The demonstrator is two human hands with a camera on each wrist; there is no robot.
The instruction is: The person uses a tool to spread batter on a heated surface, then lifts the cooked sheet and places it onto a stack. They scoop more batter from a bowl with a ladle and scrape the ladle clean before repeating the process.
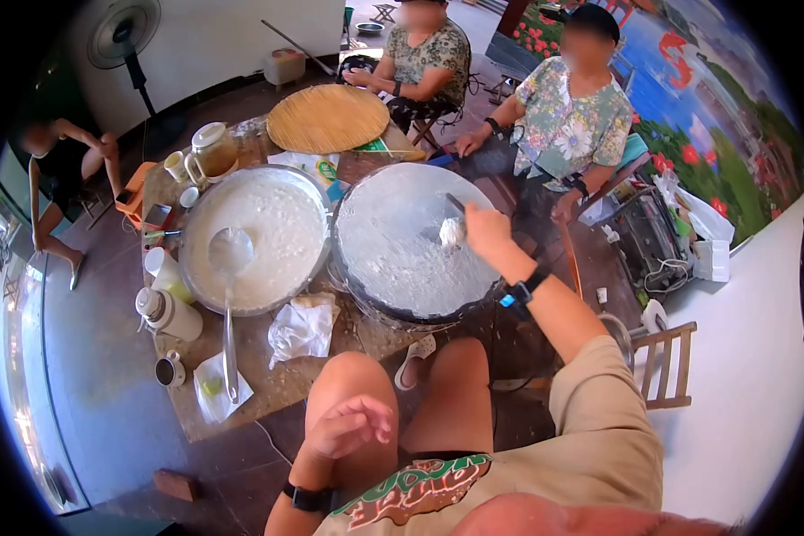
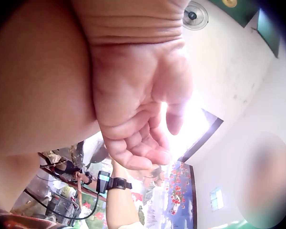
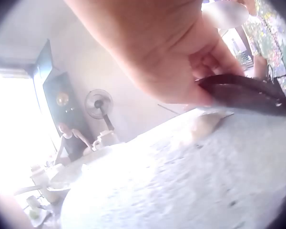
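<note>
My right hand (image 1: 491, 239) pinches a dark flat scraper (image 3: 250, 95) by one edge, low over a round griddle. A thin white layer of batter (image 1: 393, 232) covers most of the griddle, whose dark rim (image 1: 420, 319) shows at the near side. Just beside the scraper is a small white lump (image 1: 452, 233). My left hand (image 1: 353, 427) is held over my left thigh, palm up with loosely curled fingers and nothing in it. Left of the griddle stands a wide metal basin (image 1: 188, 268) of white batter, with a long-handled ladle (image 1: 230, 335) lying across its rim.
Behind the griddle lies a round woven tray (image 1: 329, 119). A glass pitcher (image 1: 213, 152), a white thermos (image 1: 170, 314) and a mug (image 1: 170, 369) stand left of the basin. A crumpled white cloth (image 1: 302, 329) lies in front. Two people sit across the table, another farther left.
</note>
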